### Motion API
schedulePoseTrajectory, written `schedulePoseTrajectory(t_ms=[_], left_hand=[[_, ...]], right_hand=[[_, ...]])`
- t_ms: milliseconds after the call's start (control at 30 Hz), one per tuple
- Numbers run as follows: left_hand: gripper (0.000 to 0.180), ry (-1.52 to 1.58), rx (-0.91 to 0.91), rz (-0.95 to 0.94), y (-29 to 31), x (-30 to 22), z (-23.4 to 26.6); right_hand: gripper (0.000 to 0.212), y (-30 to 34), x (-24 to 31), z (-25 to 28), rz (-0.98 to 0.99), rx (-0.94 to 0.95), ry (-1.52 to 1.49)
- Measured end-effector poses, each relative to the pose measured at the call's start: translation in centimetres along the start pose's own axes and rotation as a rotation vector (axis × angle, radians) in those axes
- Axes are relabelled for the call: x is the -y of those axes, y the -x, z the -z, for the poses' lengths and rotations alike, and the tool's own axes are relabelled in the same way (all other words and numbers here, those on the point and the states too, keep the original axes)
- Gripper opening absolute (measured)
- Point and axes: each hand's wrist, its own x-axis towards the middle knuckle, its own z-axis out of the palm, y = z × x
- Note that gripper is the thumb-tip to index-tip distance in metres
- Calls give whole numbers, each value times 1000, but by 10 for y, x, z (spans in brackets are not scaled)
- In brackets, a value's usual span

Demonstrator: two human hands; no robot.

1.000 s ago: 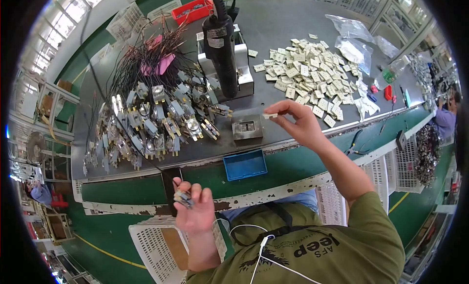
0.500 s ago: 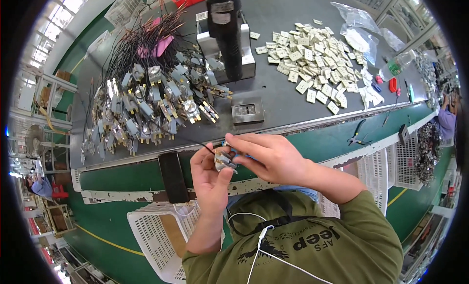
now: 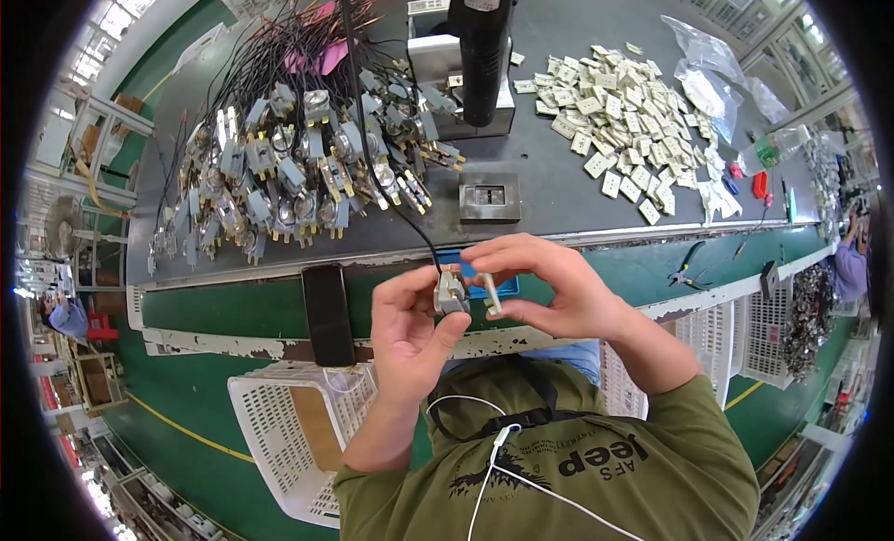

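My left hand point(image 3: 402, 329) is closed around a grey plug assembly point(image 3: 451, 293) with a black cable point(image 3: 410, 210) running up from it. Just to its right, my right hand point(image 3: 573, 294) pinches a small cream plate point(image 3: 492, 295) on edge between thumb and fingers. A narrow gap separates plate and plug. Both hands are over the near edge of the bench, with something blue point(image 3: 507, 288) partly hidden behind them. Beyond them sits a metal block with a rectangular recess point(image 3: 489, 198). Similar plug assemblies point(image 3: 289, 182) are heaped at the left, and cream plates point(image 3: 619, 122) at the right.
A press-like device with a black column point(image 3: 482, 66) stands behind the metal block. A black phone point(image 3: 328, 316) rests at the bench's front edge. Pliers point(image 3: 687, 266) lie on the green ledge at right. A white basket point(image 3: 284, 443) is below left; clear plastic bags point(image 3: 703, 71) lie far right.
The plug assembly is turned upright in my left hand. My right hand has moved off it to the right, and the cream plate now shows in its fingers. The view has shifted slightly.
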Motion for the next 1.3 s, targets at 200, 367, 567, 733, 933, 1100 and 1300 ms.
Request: schedulePoseTrajectory(t_ms=[200, 367, 567, 733, 933, 1100, 1300], left_hand=[[46, -106, 142, -28, 2, -2, 0], [46, -119, 138, -46, 3, -1, -2], [47, -169, 138, -60, 1, 2, 0], [48, -209, 140, -69, 3, 0, 1], [49, -205, 136, -59, 2, 2, 3], [50, -192, 131, -82, 3, 4, 3], [49, -189, 124, -49, 3, 4, 2]], right_hand=[[52, 8, -3, -7, 4, -106, -124], [46, 7, -1, -6, 118, -112, 106], [50, 8, -3, -9, 147, -125, 116], [51, 6, 1, -10, 164, -112, 163], [51, 5, 1, -11, 165, -118, 199], [51, 6, 0, -11, 160, -114, 199], [51, 7, 0, -11, 171, -118, 242]])
